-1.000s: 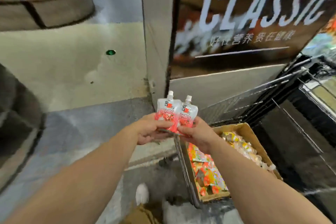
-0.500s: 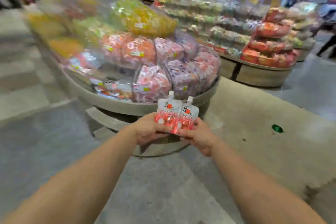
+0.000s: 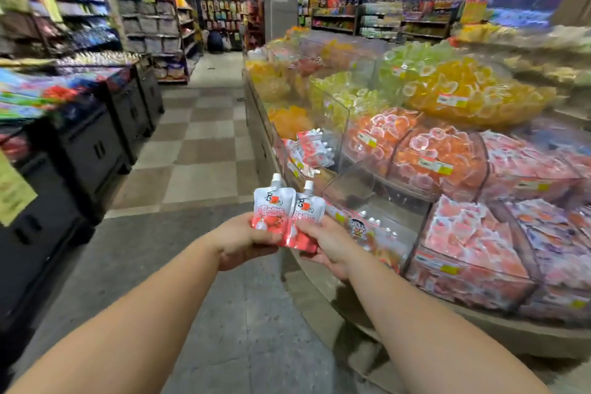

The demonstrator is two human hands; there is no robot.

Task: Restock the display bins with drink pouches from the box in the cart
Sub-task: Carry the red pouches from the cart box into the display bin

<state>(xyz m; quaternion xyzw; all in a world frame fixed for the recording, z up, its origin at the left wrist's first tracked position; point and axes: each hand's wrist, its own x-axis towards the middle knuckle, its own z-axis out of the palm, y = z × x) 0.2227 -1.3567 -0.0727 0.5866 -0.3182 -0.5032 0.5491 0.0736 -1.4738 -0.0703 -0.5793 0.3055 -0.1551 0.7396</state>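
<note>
View swung onto display bins (image 3: pixel 377 201); left hand (image 3: pixel 243 241), right hand (image 3: pixel 326 241) each grip one pouch: two drink pouches (image 3: pixel 287 214).

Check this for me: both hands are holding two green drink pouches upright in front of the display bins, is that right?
Not quite. The head view shows the two drink pouches are white and red, not green. The rest stands: the left hand and right hand hold them upright in front of the display bins.
</note>
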